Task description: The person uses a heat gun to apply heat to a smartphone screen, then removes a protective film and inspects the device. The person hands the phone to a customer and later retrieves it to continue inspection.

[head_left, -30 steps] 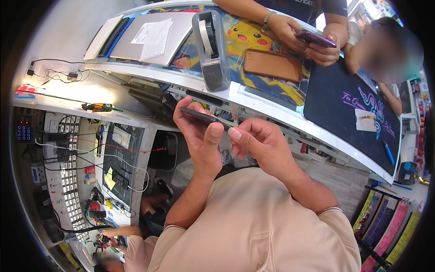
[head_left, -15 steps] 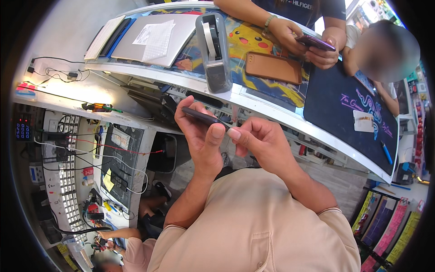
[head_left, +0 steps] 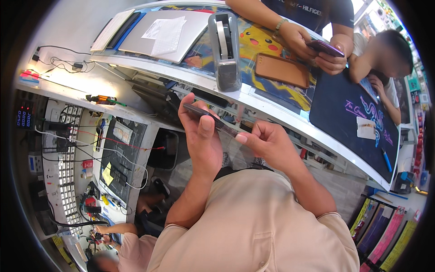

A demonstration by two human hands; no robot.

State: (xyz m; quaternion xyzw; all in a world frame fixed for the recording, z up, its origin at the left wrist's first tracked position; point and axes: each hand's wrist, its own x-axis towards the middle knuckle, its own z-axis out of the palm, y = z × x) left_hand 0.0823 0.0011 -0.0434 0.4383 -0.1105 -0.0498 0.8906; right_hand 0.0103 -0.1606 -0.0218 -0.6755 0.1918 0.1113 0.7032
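Note:
A dark, thin phone [head_left: 199,111] lies tilted in my left hand [head_left: 204,147], held between the thumb and the fingers behind it. My right hand [head_left: 268,144] is closed in a pinch at the phone's right end. A thin glossy stretch runs from the phone to the right thumb; whether it is a film or part of the phone I cannot tell. Both hands are in front of the counter's near edge. Beyond them on the counter stand a grey tape dispenser [head_left: 227,75] and a brown phone case [head_left: 282,71].
Across the counter [head_left: 253,96] a person's hands [head_left: 328,56] hold a purple phone; another person leans at its right end. A dark mat [head_left: 335,97] bears a small white card [head_left: 366,128] and blue pen [head_left: 386,160]. To the left, a cable-strewn workbench [head_left: 136,192] has someone beside it.
My right hand has drawn slightly away to the right, and the glossy stretch beside the phone shows longer. My left hand still holds the phone. The view has shifted a little.

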